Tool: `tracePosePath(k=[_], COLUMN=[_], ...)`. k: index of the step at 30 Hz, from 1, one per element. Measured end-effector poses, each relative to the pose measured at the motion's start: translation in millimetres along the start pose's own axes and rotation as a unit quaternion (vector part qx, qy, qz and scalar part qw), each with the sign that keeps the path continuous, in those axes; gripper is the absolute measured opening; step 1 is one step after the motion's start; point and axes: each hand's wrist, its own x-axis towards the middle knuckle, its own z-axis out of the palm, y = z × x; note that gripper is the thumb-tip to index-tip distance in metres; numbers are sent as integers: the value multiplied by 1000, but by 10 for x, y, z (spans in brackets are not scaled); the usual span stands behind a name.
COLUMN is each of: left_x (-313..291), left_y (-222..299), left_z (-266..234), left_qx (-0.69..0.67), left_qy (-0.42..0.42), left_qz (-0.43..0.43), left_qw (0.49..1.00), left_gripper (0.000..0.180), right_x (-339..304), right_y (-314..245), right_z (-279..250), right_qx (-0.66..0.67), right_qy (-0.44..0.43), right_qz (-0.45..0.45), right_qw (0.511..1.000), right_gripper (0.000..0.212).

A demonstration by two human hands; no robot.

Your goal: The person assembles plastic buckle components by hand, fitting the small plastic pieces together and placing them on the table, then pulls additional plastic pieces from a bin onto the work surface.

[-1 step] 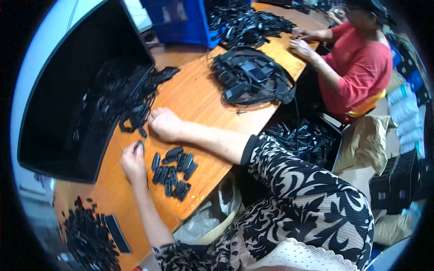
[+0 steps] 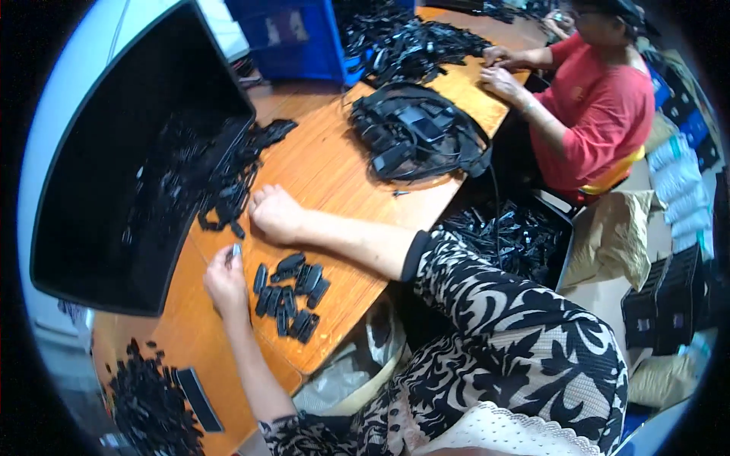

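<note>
My left hand (image 2: 226, 283) pinches a small dark plastic piece (image 2: 236, 249) between thumb and fingers, its tip catching the light. Further right, my right hand (image 2: 275, 216) is curled closed low over the wooden table (image 2: 319, 163). Its fingertips are turned away, so anything in them is hidden. Between my forearms lies a small group of black plastic clips (image 2: 283, 300). Just beyond my hands, a heap of loose black parts (image 2: 228, 201) spills out of a large black bin (image 2: 91, 190) tipped on its side.
Another pile of black pieces (image 2: 148, 403) sits at lower left beside a dark flat bar (image 2: 199, 399). A black mesh bag (image 2: 418, 129) with devices lies on the table's right. Beyond are a blue crate (image 2: 293, 42) and a co-worker in red (image 2: 601, 114). A parts box (image 2: 506, 235) stands below.
The piece in my left hand has turned slightly and shows a brighter face. My right hand stays in nearly the same place, and the whole view has shifted a little.
</note>
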Motion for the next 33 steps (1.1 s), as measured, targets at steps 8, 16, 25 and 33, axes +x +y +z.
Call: tracePosePath(k=[8, 16, 25, 33], left_x=[-192, -237, -152, -236], left_y=[-60, -113, -114, -116], left_z=[114, 31, 107, 110], left_qx=[1, -103, -196, -195], left_qy=[41, 22, 28, 23], left_qz=[137, 99, 86, 96], left_qw=[990, 990, 976, 976], left_gripper=[35, 25, 27, 28], right_x=[-66, -29, 105, 37], right_y=[-113, -113, -73, -87], right_z=[103, 93, -428, -398], right_qx=[-88, -92, 607, 602], right_qy=[75, -7, -256, -324], right_qz=[-9, -29, 143, 155], right_qw=[993, 995, 739, 713], right_gripper=[20, 19, 23, 24])
